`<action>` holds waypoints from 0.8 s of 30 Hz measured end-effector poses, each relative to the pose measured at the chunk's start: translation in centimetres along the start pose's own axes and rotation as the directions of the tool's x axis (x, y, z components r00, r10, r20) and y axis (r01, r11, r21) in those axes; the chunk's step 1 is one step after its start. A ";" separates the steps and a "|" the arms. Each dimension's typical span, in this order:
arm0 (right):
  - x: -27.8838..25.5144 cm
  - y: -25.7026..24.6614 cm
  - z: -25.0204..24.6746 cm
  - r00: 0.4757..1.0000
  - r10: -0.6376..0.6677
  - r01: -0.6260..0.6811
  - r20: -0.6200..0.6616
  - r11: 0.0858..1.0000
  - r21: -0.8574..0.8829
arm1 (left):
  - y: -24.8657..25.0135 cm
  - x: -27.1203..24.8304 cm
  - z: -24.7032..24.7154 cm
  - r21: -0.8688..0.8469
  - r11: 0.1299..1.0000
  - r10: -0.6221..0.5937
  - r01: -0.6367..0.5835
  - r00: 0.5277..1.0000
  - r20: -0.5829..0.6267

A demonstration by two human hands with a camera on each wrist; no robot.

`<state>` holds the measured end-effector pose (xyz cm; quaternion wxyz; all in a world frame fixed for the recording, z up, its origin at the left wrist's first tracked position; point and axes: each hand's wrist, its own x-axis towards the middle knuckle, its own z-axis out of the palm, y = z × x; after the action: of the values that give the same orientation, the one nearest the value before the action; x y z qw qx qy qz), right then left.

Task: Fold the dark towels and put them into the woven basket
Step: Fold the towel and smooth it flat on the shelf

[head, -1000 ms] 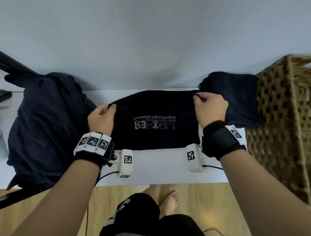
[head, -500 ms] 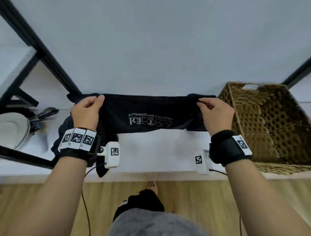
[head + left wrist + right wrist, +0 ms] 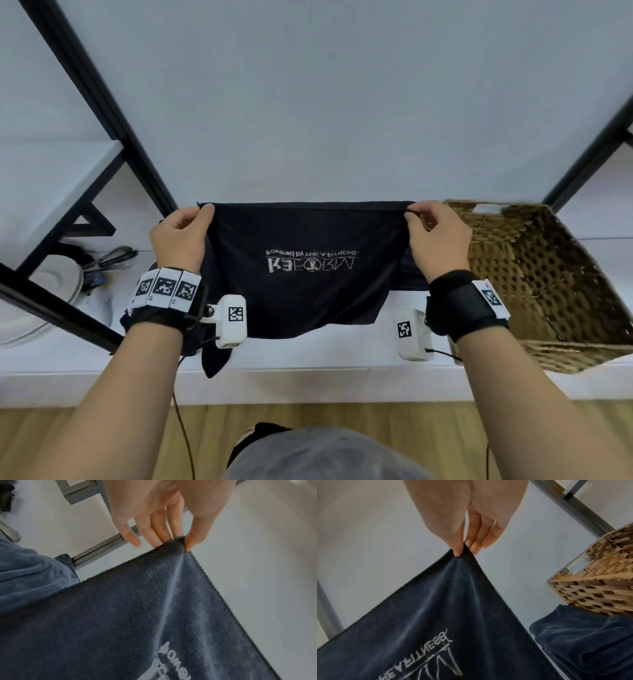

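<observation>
A dark navy towel with white printed lettering hangs stretched in the air above the white table. My left hand pinches its upper left corner between thumb and fingers. My right hand pinches the upper right corner. The woven basket stands on the table just right of my right hand, and no towel shows inside it. A folded dark towel lies on the table beside the basket. A heap of dark towels lies under my left wrist.
Black metal shelf posts slant up at the left and the far right. White plates and metal utensils sit on the table at the left. A pale wall is behind. The wooden floor lies below the table's front edge.
Both hands have lifted the towel off the table and raised it, so it now hangs spread between them. The head view has tilted up, showing the basket's inside.
</observation>
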<state>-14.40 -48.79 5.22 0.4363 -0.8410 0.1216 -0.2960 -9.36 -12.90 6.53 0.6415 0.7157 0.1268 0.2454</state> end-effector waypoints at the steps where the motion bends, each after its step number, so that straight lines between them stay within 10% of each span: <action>1: 0.1 0.2 0.2 1.000 0.005 -0.005 -0.008 1.000 0.020 | -0.2 0.1 -0.1 0.016 1.000 0.006 -0.006 1.000 0.009; 12: 3.5 2.5 5.6 0.932 0.328 -0.354 0.157 0.916 0.187 | -3.7 3.4 2.1 0.207 0.973 -0.122 0.102 0.989 0.089; 18: 7.5 3.5 8.3 0.904 0.360 -0.395 0.228 0.910 0.129 | -4.1 6.3 4.7 0.196 0.959 -0.248 0.204 0.940 0.234; 24: 9.1 2.0 8.9 0.938 0.305 -0.336 0.165 0.917 0.214 | -2.1 8.4 6.4 0.155 0.974 -0.187 0.168 0.975 0.123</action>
<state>-1.69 -48.31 3.30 0.5839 -0.7681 0.1931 -0.1783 1.35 -13.87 5.74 0.6149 0.7608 0.1636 0.1277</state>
